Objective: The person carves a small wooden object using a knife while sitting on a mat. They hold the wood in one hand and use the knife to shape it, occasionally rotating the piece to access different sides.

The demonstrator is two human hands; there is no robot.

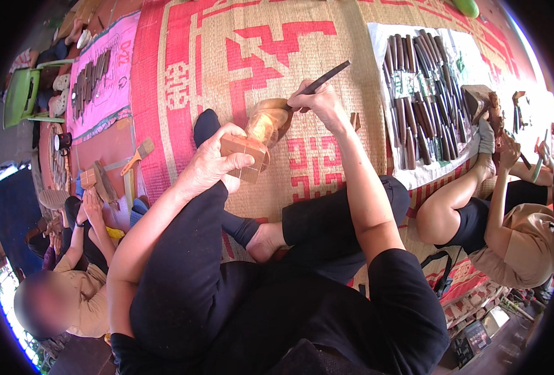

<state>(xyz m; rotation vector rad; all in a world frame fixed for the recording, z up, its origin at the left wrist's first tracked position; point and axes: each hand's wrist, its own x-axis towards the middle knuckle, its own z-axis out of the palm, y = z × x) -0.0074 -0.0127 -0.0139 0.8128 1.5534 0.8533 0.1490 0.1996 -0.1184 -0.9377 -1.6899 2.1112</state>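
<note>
My left hand [209, 161] is closed around the square base of a carved wooden block [265, 125], thumb across the base's side. The block tilts away from me, its pale, rounded carved end toward my right hand. Between the fingers of my right hand [324, 107] is a slim dark stick-shaped tool [332, 75], gripped like a pen. Its upper end points to the far right. The lower end is at or close to the carved end, mostly hidden by my fingers; whether it touches, I cannot tell.
A red and tan woven mat [208, 75] lies beneath me. Wooden-handled carving tools [417, 94] fill a white sheet on the right; more lie on a pink cloth [124, 69] at left. A flat brush [140, 155] lies nearer. People sit working on both sides.
</note>
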